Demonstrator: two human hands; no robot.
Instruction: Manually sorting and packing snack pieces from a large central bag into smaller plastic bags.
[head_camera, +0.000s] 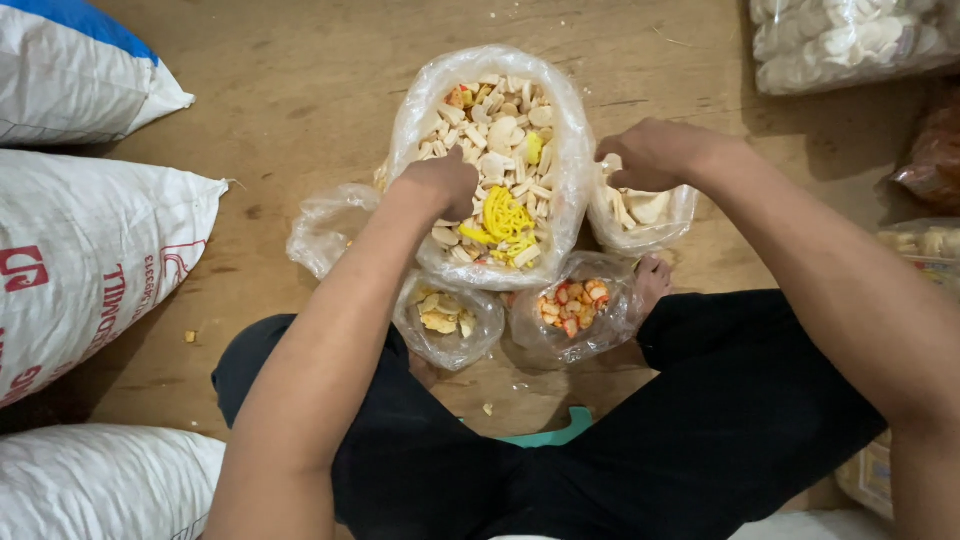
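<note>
Person seated cross-legged on a wooden floor; left hand is dipped, fingers curled, into a large clear bag of mixed crackers holding pale pieces and a yellow noodle-like cluster, while the right hand rests knuckles-up on the rim of a smaller bag of pale chips just beside it. Near the knees sit a small bag of beige crackers, a small bag of orange-and-white crackers and a crumpled empty bag. White woven sacks lie at the left.
</note>
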